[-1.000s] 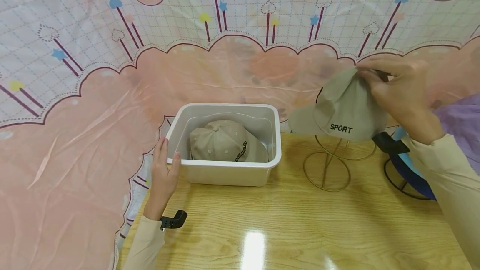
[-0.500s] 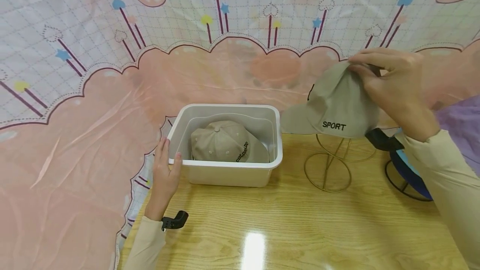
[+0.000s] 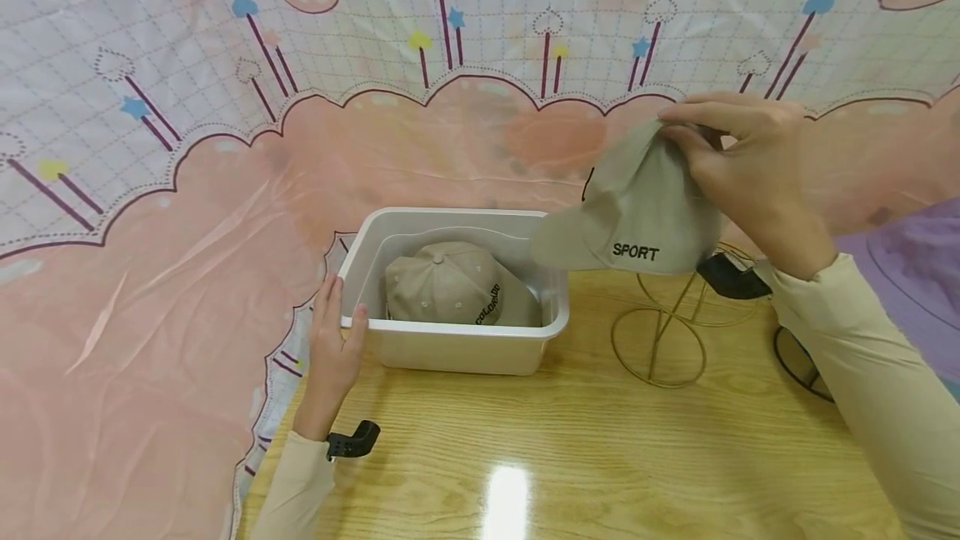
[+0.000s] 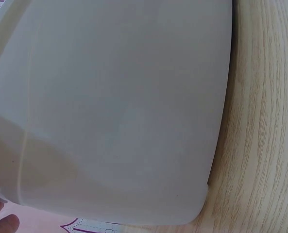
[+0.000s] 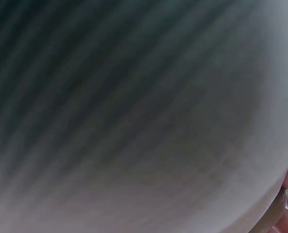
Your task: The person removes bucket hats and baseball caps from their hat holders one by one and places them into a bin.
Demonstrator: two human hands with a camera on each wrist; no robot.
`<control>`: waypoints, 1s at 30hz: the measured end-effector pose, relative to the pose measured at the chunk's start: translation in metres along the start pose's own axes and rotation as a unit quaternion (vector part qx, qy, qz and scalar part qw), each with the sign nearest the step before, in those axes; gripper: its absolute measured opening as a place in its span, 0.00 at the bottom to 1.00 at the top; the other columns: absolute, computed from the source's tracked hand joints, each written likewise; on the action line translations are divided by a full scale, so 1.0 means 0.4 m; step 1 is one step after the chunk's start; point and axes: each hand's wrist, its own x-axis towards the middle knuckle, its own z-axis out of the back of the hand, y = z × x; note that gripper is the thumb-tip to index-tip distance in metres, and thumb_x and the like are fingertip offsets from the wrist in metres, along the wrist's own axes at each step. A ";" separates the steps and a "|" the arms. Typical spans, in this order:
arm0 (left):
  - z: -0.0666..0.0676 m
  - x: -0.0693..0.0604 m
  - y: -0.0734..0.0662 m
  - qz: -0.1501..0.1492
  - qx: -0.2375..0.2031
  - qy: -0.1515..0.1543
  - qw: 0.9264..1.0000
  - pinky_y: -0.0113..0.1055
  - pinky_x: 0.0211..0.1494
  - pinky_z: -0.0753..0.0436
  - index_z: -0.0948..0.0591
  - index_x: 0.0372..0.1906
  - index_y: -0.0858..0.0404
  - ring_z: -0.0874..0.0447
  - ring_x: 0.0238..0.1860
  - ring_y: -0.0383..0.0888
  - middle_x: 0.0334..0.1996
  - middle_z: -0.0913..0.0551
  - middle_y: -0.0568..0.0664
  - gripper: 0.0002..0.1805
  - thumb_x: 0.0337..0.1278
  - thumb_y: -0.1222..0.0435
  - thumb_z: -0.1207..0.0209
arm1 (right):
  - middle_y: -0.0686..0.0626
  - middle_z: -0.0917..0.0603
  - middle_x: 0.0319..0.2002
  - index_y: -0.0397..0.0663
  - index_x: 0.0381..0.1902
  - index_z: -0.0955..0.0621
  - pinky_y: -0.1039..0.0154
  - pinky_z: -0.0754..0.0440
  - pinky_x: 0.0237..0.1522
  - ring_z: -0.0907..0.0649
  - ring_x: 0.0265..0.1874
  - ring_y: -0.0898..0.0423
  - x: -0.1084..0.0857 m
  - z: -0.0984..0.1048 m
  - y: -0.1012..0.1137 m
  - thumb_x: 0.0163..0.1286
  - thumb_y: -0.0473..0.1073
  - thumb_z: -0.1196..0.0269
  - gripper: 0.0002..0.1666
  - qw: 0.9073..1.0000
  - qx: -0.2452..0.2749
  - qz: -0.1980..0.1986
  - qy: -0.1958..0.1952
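In the head view my right hand pinches the crown of a beige cap marked SPORT. The cap hangs in the air, its brim pointing left over the right end of a white bin. Inside the bin lies another beige cap with COLORADO lettering. My left hand rests with extended fingers on the bin's left front corner. The bin's wall fills most of the left wrist view, fingertips at its lower left. Blurred fabric covers most of the right wrist view.
Gold wire stands are on the wooden table, right of the bin. Farther right are a dark wire stand, partly behind my sleeve, and a purple item. A patterned cloth hangs behind and covers the left side.
My right hand has carried the SPORT cap left, from above the gold stands until its brim overlaps the bin. My left hand stays at the bin's corner.
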 end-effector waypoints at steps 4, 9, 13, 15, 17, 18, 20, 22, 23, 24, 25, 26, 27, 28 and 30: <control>0.000 0.002 0.004 0.003 -0.002 0.004 1.000 0.54 0.68 0.44 0.39 0.68 0.73 0.47 0.70 0.58 0.70 0.43 0.60 0.31 0.64 0.63 0.48 | 0.42 0.13 0.34 0.35 0.33 0.13 0.78 0.29 0.31 0.23 0.28 0.73 0.004 -0.023 0.013 0.56 0.29 0.33 0.06 1.000 0.005 0.004 -0.003; 0.001 0.002 0.009 0.006 -0.002 0.007 1.000 0.53 0.68 0.44 0.39 0.69 0.73 0.47 0.70 0.57 0.70 0.43 0.59 0.32 0.64 0.62 0.49 | 0.42 0.13 0.35 0.35 0.33 0.13 0.78 0.29 0.29 0.22 0.28 0.71 0.010 -0.053 0.030 0.57 0.28 0.34 0.06 0.999 0.025 0.020 0.002; 0.003 0.003 0.010 0.007 -0.001 0.009 1.000 0.53 0.68 0.44 0.40 0.69 0.72 0.47 0.70 0.55 0.71 0.43 0.58 0.32 0.64 0.61 0.49 | 0.42 0.13 0.33 0.35 0.31 0.13 0.77 0.32 0.28 0.23 0.27 0.67 0.015 -0.083 0.044 0.57 0.29 0.34 0.04 0.999 0.044 0.030 0.000; 0.004 0.003 0.011 0.006 -0.003 0.009 1.000 0.53 0.68 0.44 0.40 0.69 0.72 0.48 0.70 0.55 0.71 0.44 0.57 0.33 0.64 0.60 0.49 | 0.43 0.13 0.32 0.35 0.30 0.12 0.77 0.31 0.29 0.21 0.27 0.64 0.017 -0.099 0.051 0.56 0.28 0.33 0.04 0.998 0.046 0.033 -0.007; 0.005 0.004 0.013 0.003 -0.005 0.008 1.000 0.53 0.68 0.44 0.40 0.69 0.73 0.48 0.70 0.56 0.71 0.44 0.58 0.33 0.64 0.60 0.49 | 0.43 0.13 0.31 0.37 0.29 0.12 0.78 0.30 0.31 0.19 0.28 0.59 0.017 -0.117 0.058 0.54 0.27 0.32 0.04 0.998 0.048 0.035 -0.019; 0.005 0.004 0.015 0.002 -0.006 0.007 1.000 0.53 0.69 0.44 0.40 0.69 0.73 0.48 0.70 0.56 0.71 0.44 0.58 0.33 0.64 0.60 0.49 | 0.43 0.13 0.30 0.37 0.29 0.12 0.78 0.31 0.32 0.19 0.27 0.57 0.017 -0.127 0.062 0.53 0.27 0.32 0.05 0.998 0.051 0.036 -0.024; 0.004 0.004 0.018 0.000 -0.007 0.005 1.000 0.53 0.69 0.45 0.40 0.69 0.73 0.47 0.70 0.55 0.71 0.44 0.58 0.32 0.64 0.61 0.49 | 0.43 0.13 0.29 0.38 0.28 0.12 0.76 0.30 0.33 0.19 0.27 0.53 0.017 -0.145 0.069 0.53 0.27 0.31 0.05 0.997 0.052 0.046 -0.026; 0.003 0.005 0.022 -0.003 -0.007 0.002 1.000 0.53 0.68 0.44 0.39 0.69 0.73 0.47 0.70 0.56 0.71 0.44 0.58 0.32 0.64 0.61 0.49 | 0.43 0.13 0.29 0.38 0.28 0.12 0.75 0.30 0.33 0.19 0.26 0.52 0.017 -0.163 0.076 0.53 0.27 0.31 0.05 0.997 0.058 0.052 -0.027; 0.002 0.005 0.023 -0.004 -0.007 0.002 1.000 0.53 0.68 0.44 0.39 0.69 0.73 0.47 0.70 0.56 0.71 0.43 0.59 0.32 0.64 0.61 0.49 | 0.43 0.13 0.28 0.38 0.28 0.12 0.74 0.30 0.33 0.19 0.25 0.52 0.016 -0.171 0.078 0.53 0.28 0.31 0.05 0.996 0.060 0.054 -0.025; 0.001 0.005 0.025 -0.005 -0.006 0.002 1.000 0.54 0.68 0.44 0.39 0.69 0.73 0.47 0.70 0.56 0.71 0.43 0.59 0.32 0.64 0.62 0.49 | 0.43 0.13 0.28 0.39 0.28 0.12 0.74 0.31 0.33 0.19 0.25 0.53 0.016 -0.179 0.081 0.53 0.28 0.31 0.05 0.996 0.060 0.055 -0.023; 0.001 0.006 0.026 -0.005 -0.007 0.002 1.000 0.54 0.68 0.44 0.39 0.69 0.73 0.47 0.70 0.56 0.71 0.43 0.59 0.32 0.65 0.62 0.49 | 0.44 0.13 0.29 0.39 0.28 0.12 0.75 0.30 0.33 0.18 0.25 0.53 0.016 -0.186 0.084 0.54 0.28 0.31 0.05 0.996 0.058 0.057 -0.020; 0.000 0.006 0.027 -0.006 -0.007 0.003 1.000 0.54 0.68 0.44 0.40 0.69 0.74 0.47 0.70 0.57 0.71 0.43 0.59 0.32 0.65 0.62 0.49 | 0.44 0.13 0.29 0.39 0.29 0.12 0.75 0.30 0.32 0.18 0.24 0.54 0.015 -0.193 0.086 0.54 0.28 0.32 0.05 0.996 0.060 0.059 -0.013; 0.000 0.006 0.028 -0.005 -0.007 0.004 1.000 0.54 0.68 0.44 0.40 0.69 0.74 0.47 0.70 0.57 0.71 0.44 0.59 0.32 0.65 0.62 0.49 | 0.43 0.13 0.29 0.38 0.29 0.12 0.75 0.29 0.32 0.18 0.24 0.55 0.014 -0.199 0.088 0.55 0.28 0.32 0.05 0.996 0.063 0.060 -0.007; 0.000 0.006 0.028 -0.005 -0.010 0.006 1.000 0.55 0.68 0.44 0.40 0.68 0.74 0.47 0.70 0.57 0.71 0.44 0.60 0.32 0.65 0.62 0.49 | 0.43 0.13 0.30 0.37 0.30 0.12 0.76 0.29 0.32 0.19 0.25 0.55 0.012 -0.206 0.091 0.55 0.28 0.33 0.05 0.996 0.070 0.057 0.001; 0.001 0.005 0.028 0.000 -0.011 0.008 1.000 0.54 0.68 0.44 0.40 0.69 0.74 0.47 0.70 0.56 0.71 0.44 0.59 0.32 0.65 0.62 0.49 | 0.43 0.13 0.31 0.36 0.32 0.12 0.76 0.27 0.33 0.18 0.27 0.56 0.011 -0.219 0.097 0.56 0.28 0.33 0.05 0.995 0.077 0.057 0.014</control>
